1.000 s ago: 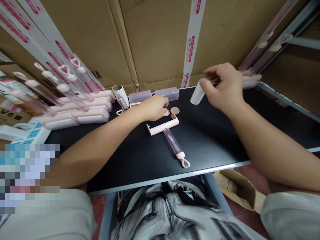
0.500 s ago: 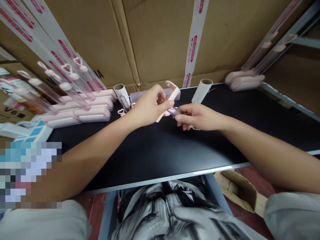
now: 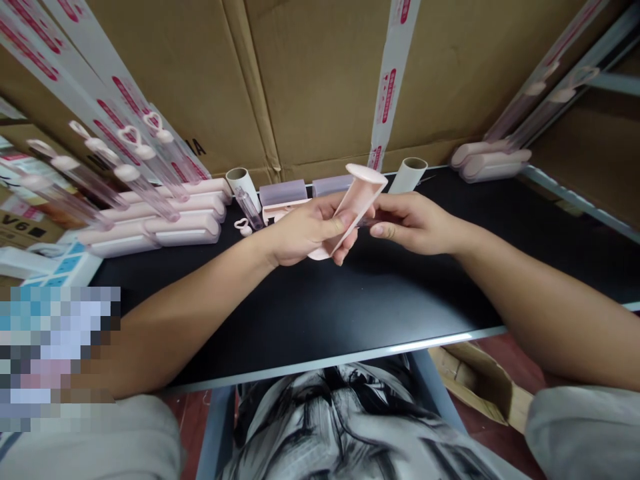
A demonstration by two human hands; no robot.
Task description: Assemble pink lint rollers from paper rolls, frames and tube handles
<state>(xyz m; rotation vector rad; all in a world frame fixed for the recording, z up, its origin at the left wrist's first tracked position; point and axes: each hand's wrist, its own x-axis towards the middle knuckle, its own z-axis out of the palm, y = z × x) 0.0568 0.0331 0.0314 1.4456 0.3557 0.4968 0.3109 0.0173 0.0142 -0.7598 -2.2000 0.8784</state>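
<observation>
My left hand (image 3: 320, 230) grips a pink trough-shaped shell (image 3: 361, 193), its hollow side facing up and tilted. My right hand (image 3: 413, 223) is just right of the shell, fingers closed round something mostly hidden behind it; a bit of clear plastic shows between the hands. Behind my left hand lie an opened pink casing (image 3: 285, 209) and two lilac translucent covers (image 3: 283, 193). A clear tube (image 3: 249, 207) leans by a white cylinder (image 3: 241, 183), with a pink heart-shaped loop (image 3: 243, 227) beside it.
Pink cases with clear tubes and heart loops stand in rows (image 3: 185, 227) at the left. Another white cylinder (image 3: 410, 175) and more pink cases (image 3: 493, 162) are at the back right. Cardboard (image 3: 320, 80) walls the black table (image 3: 310, 320).
The pink shell has turned its hollow side up in my left hand. My right hand has shifted slightly right and up. The lilac covers and open casing behind are more exposed.
</observation>
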